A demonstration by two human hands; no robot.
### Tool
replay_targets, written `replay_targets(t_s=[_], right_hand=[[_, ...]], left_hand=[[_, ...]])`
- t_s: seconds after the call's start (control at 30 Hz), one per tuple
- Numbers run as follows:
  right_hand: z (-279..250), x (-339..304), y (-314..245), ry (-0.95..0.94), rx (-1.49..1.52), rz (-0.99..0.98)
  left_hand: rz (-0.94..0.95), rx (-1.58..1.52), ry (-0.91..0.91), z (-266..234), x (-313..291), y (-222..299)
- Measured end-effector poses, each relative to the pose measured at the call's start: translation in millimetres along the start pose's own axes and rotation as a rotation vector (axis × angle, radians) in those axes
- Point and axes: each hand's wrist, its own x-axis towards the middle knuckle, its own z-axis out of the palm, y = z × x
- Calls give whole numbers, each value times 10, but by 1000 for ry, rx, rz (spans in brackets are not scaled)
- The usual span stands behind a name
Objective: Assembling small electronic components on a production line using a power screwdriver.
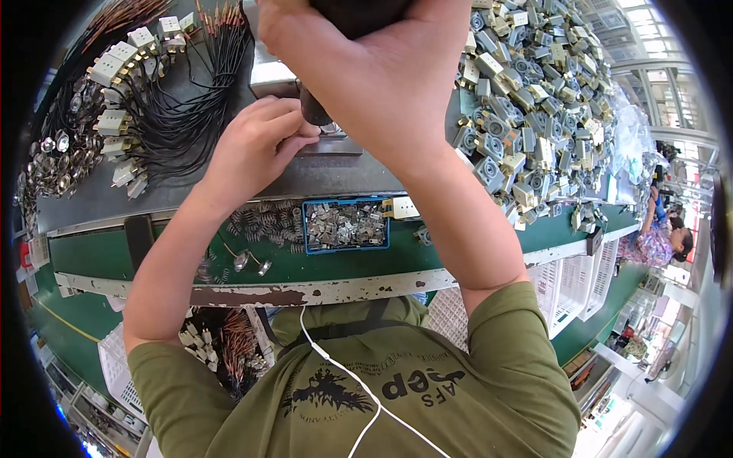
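My right hand point(359, 57) reaches to the top edge, wrapped round a black tool point(313, 112) whose upper part is cut off and partly hidden by the hand. The tool's rounded lower end points down beside my left fingertips. My left hand point(263, 137) is closed, its thumb and fingers pinched together at a small shiny metal part on a steel block point(336, 146). What those fingers hold is mostly hidden. Behind the left hand stands a pale metal housing point(273, 74).
White sockets with black wires point(114, 65) and shiny round metal cups point(65, 164) lie left. Grey-and-white socket bodies point(534, 114) are heaped right. A blue tray of small metal clips point(308, 249) and loose springs point(267, 227) lie in front. A co-worker point(649, 244) sits far right.
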Motion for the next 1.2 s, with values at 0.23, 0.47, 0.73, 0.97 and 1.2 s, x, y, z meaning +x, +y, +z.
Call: replay_targets(t_s=[0.23, 0.47, 0.73, 0.97, 1.2], right_hand=[[101, -34, 182, -66, -6, -125], [107, 231, 398, -227, -20, 127], [60, 17, 130, -196, 255, 111], [111, 4, 153, -170, 266, 126], [57, -64, 263, -227, -34, -264]], left_hand=[[14, -7, 14, -12, -23, 12], [-4, -42, 0, 37, -1, -22], [-225, 43, -163, -29, 24, 10], [-199, 194, -282, -104, 43, -5], [-189, 104, -173, -35, 45, -42]])
